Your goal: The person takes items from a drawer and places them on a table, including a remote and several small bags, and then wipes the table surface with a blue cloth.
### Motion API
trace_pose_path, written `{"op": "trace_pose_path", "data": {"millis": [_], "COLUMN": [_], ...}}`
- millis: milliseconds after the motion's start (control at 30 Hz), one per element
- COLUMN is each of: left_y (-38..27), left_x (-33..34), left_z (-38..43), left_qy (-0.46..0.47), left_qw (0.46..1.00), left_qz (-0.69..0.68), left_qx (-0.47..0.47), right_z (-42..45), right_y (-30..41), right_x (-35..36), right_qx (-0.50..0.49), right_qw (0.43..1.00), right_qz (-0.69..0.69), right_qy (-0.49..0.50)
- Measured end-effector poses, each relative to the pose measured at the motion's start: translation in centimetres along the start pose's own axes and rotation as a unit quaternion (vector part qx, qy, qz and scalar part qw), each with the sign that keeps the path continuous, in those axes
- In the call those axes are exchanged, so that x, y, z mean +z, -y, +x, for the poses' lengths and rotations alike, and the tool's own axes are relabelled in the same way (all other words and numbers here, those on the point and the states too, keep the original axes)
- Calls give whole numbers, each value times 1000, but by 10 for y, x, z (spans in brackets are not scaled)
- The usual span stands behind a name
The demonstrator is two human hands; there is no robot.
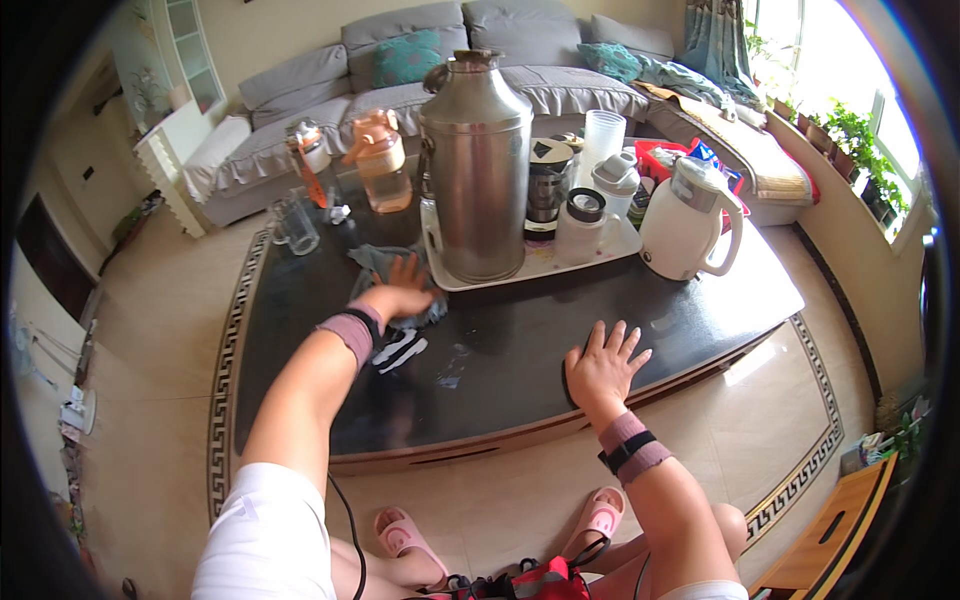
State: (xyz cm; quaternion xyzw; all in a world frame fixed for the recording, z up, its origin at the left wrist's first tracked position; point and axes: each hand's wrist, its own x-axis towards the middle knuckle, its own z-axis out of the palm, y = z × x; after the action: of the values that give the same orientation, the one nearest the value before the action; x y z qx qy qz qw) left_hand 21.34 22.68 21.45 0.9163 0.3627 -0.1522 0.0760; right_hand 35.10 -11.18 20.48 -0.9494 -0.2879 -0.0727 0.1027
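My left hand [406, 289] lies palm down, fingers spread, on a crumpled grey cloth [367, 259] on the dark coffee table [517, 375]. Part of the cloth is hidden beneath it. Just right of that hand, a large steel thermos flask [478, 165] stands upright on a white tray [480, 283]. Close below the cloth are white streaks [401, 351], perhaps reflections or marks. My right hand [606, 366] rests flat near the table's front edge with its fingers apart and nothing in it. Both wrists wear pinkish bands with black straps.
A clear glass mug [300, 232], an orange-lidded bottle [382, 165] and another bottle [311, 157] stand at the back left. The tray also bears a white-capped bottle [616, 184] and a small jar [581, 229]. Right of it are a white electric kettle [686, 221] and a red basket [660, 154].
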Motion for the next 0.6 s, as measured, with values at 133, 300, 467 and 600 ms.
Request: {"op": "trace_pose_path", "data": {"millis": [133, 300, 467, 600], "left_y": [-26, -50, -53, -44], "left_x": [25, 37, 44, 41], "left_z": [-71, -151, -172, -145], "left_qy": [21, 47, 56, 89], "left_qw": [999, 997, 996, 994], "left_qz": [-21, -9, -40, -30], "left_qx": [12, 54, 63, 53], "right_z": [-2, -5, -8, -8], "right_y": [1, 0, -4, -6], "right_x": [-3, -9, -7, 1], "right_qx": [8, 7, 7, -3], "right_qw": [1000, 1000, 1000, 1000], "right_qz": [0, 11, 21, 18], "right_qy": [-6, -2, -2, -9]}}
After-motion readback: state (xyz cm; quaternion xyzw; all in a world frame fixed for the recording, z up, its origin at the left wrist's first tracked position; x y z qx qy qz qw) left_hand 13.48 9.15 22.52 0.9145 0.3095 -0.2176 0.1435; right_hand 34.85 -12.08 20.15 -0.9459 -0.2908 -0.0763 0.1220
